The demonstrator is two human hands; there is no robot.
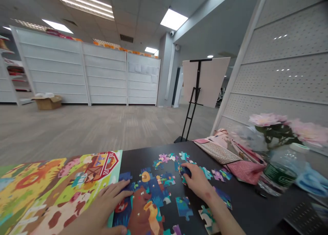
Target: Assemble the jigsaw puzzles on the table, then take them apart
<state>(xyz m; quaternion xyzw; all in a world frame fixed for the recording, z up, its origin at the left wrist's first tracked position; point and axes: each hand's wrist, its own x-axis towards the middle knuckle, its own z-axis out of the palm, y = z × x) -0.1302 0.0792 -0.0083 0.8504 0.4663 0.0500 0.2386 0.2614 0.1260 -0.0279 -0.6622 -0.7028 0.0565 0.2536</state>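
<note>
My left hand (107, 204) lies with its fingers apart across the right edge of the colourful farm-animal picture sheet (64, 197). Its fingertips touch the left side of a partly joined jigsaw (143, 207) that shows a brown bear on dark blue. Farther right, my right hand (196, 180) is closed, finger and thumb around a dark blue puzzle piece (186, 171) among other loose pieces; the hand covers part of them. A separate blue puzzle piece (183, 207) lies between the bear section and my right forearm.
On the black table (246, 207), a pink patterned cloth bag (230, 156) and a water bottle (278, 173) stand at the right. Pink flowers (271, 120) rise behind them. A black easel (191, 108) stands beyond the table, and a cardboard box (48, 101) sits far left.
</note>
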